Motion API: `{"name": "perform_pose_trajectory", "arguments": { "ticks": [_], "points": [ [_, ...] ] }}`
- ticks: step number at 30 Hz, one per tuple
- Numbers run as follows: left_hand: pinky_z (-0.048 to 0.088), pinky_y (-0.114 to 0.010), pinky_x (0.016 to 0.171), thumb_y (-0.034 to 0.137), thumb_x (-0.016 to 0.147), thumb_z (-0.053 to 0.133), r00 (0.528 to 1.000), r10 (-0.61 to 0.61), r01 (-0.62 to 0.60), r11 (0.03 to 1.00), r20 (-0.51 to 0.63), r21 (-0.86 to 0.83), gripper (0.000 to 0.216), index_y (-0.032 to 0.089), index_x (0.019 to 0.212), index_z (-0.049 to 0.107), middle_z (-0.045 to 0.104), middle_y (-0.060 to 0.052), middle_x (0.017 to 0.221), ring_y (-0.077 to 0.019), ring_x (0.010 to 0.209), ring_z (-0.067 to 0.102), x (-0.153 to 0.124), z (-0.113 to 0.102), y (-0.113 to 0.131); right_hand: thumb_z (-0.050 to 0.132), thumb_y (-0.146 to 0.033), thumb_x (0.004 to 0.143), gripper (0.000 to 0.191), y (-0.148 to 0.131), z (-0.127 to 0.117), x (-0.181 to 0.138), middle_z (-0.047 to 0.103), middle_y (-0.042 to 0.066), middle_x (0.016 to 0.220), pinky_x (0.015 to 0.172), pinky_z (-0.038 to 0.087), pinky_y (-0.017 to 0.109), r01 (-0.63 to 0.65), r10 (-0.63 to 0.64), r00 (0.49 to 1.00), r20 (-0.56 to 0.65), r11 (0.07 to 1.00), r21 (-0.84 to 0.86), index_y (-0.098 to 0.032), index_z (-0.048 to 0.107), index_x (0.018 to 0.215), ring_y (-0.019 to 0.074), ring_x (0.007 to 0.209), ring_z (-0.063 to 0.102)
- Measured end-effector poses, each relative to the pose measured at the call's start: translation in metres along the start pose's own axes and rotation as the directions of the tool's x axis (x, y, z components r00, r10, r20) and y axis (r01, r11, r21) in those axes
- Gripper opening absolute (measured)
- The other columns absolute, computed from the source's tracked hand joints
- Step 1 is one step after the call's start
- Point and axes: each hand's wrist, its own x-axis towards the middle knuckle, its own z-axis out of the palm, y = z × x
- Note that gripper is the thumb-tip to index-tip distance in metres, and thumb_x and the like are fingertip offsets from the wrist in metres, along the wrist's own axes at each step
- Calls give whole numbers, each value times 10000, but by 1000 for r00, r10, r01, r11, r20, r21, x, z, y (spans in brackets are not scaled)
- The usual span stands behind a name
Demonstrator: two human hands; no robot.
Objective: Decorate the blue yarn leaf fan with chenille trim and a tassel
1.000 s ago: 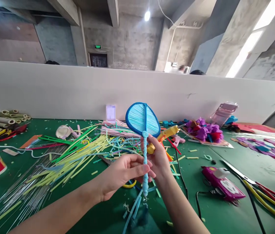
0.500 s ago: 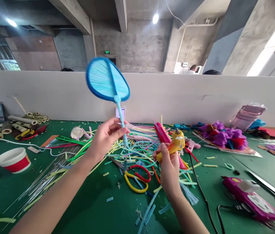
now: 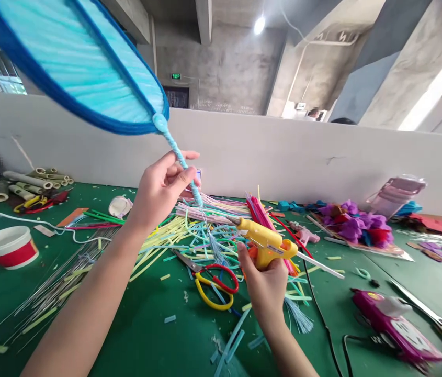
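My left hand (image 3: 161,188) is closed around the wrapped light-blue handle of a blue hand fan (image 3: 99,68), which tilts up to the left and runs out of the top of the view. From the handle's lower end hangs a blue-grey tassel (image 3: 216,248). My right hand (image 3: 265,283) grips a yellow hot glue gun (image 3: 263,241), its nozzle pointing left toward the handle's lower end, apart from it. A white glue stick (image 3: 320,263) sticks out of the gun's back. Below lie scissors (image 3: 216,288) with red and yellow handles.
Colourful pipe cleaners (image 3: 166,235) and thin wires (image 3: 67,277) cover the green table (image 3: 138,335). A paper cup (image 3: 7,246) and bamboo pieces (image 3: 28,186) are at left. Purple flowers (image 3: 350,222) and a magenta power strip (image 3: 397,324) lie at right, beside a black cord (image 3: 325,319). A white partition (image 3: 268,152) stands behind.
The fan has come closer and tipped further left, with my left hand a little higher. My right hand has turned the glue gun so its nozzle points left instead of upward.
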Motion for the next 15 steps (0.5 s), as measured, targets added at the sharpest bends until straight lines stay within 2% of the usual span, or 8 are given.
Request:
{"name": "perform_pose_trajectory", "arguments": {
  "ticks": [2, 7, 11, 15],
  "points": [
    [606, -245, 577, 304, 911, 638, 1000, 7, -7, 999, 0, 32, 273, 175, 1151, 645, 681, -20, 744, -155, 659, 689, -1, 1, 1, 797, -569, 656, 487, 0, 0, -1, 442, -50, 472, 388, 313, 227, 24, -25, 1000, -13, 999, -28, -205, 482, 579, 91, 427, 377],
    [581, -235, 529, 291, 906, 631, 998, -6, 2, 998, 67, 59, 188, 190, 1062, 658, 651, -8, 706, -162, 649, 683, -1, 6, -1, 740, -515, 717, 442, 6, 1, -3, 445, -38, 446, 392, 322, 231, 128, -133, 991, -23, 978, -162, -195, 493, 538, 93, 413, 369],
    [577, -236, 532, 285, 901, 631, 994, -39, 39, 999, 105, -2, 136, 205, 1007, 662, 660, -14, 721, -163, 665, 680, -2, 11, -3, 684, -435, 744, 429, 11, 0, -5, 391, -49, 403, 397, 316, 233, 228, -243, 970, -25, 936, -270, -211, 429, 482, 92, 393, 355],
    [570, -239, 523, 281, 893, 638, 993, -64, 70, 995, 96, -70, 126, 214, 997, 661, 642, -9, 715, -153, 640, 655, -3, 14, -5, 668, -400, 743, 426, 15, -2, -5, 384, -51, 391, 406, 325, 240, 243, -274, 960, -49, 913, -328, -223, 399, 465, 101, 388, 374]
  ]
}}
